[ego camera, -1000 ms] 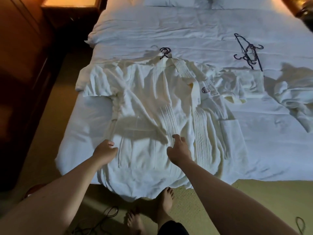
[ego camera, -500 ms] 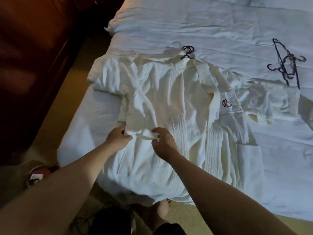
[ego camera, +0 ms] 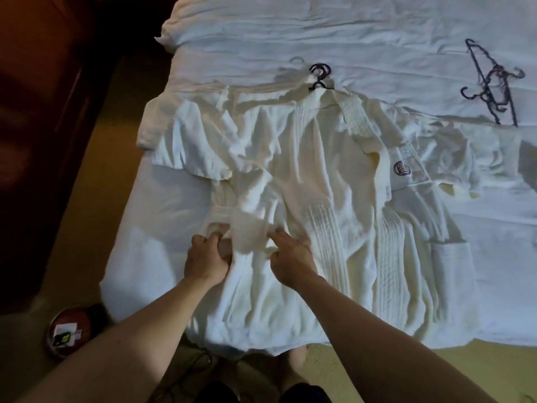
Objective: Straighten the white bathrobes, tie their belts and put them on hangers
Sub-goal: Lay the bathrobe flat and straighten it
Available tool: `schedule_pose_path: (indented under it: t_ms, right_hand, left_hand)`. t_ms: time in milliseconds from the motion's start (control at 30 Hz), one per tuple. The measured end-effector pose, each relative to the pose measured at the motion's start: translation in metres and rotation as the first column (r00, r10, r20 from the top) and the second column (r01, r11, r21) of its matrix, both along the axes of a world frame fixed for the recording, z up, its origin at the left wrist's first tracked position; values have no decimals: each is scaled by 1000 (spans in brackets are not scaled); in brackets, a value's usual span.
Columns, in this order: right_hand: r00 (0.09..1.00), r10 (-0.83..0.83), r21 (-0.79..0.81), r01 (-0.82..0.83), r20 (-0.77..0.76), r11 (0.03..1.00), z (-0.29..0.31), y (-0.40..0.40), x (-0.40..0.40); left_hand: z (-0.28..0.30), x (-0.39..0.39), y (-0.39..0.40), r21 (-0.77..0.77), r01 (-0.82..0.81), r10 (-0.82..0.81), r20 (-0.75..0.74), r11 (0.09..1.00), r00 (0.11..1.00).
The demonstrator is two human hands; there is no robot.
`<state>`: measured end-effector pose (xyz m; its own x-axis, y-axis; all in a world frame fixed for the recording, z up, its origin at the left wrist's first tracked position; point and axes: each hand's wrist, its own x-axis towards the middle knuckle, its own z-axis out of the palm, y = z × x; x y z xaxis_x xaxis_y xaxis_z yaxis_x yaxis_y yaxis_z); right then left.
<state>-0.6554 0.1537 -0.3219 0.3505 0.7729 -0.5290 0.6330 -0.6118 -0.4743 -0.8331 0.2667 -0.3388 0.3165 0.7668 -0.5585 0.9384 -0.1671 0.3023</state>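
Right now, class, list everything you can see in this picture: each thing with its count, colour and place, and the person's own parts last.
bathrobe: one, white, spread flat on the near part of the bed, a dark logo on its chest
belt: one, white, at the robe's waist by the hands
hanger in the robe: one, dark, hook showing at the collar
spare hangers: a dark bundle, count unclear, far right of the bed
bed: one, white bedding
round container: one, red, on the floor at left
left hand: grips cloth at the waist
right hand: grips cloth beside it
bare feet: on the floor, below the bed edge
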Motion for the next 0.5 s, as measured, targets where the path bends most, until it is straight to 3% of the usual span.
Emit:
schedule_pose_path:
  t_ms: [100,167,267,333,400,467,500]
  right_hand:
    - [999,35,-123,-35,-3,992,-8,4,-11]
    - [995,90,-176,-81,44,981,-7,8,-17]
    - [996,77,-238,-64,45,969,-2,13,-18]
    - [998,67,-285,-57,23,957,5,18,-19]
    - [998,57,-336,-51,9,940,14,28,-21]
    - [997,36,-348,-12,62,937,23,42,-25]
    - [993,13,-320,26,118,947,26,49,-28]
  left_hand:
    - [-2,2,14,65,139,-147,138,988,980]
    - [2,4,24,51,239,-244,140,970,960]
    - [12,-2,47,64,416,-412,-67,907,909]
    - [20,-3,74,195,435,-411,-151,879,899]
    - [28,1,92,317,294,-296,-44,902,954]
    - [31,5,94,131,-61,50,84,989,995]
    - [30,6,89,-58,-268,273,94,962,957]
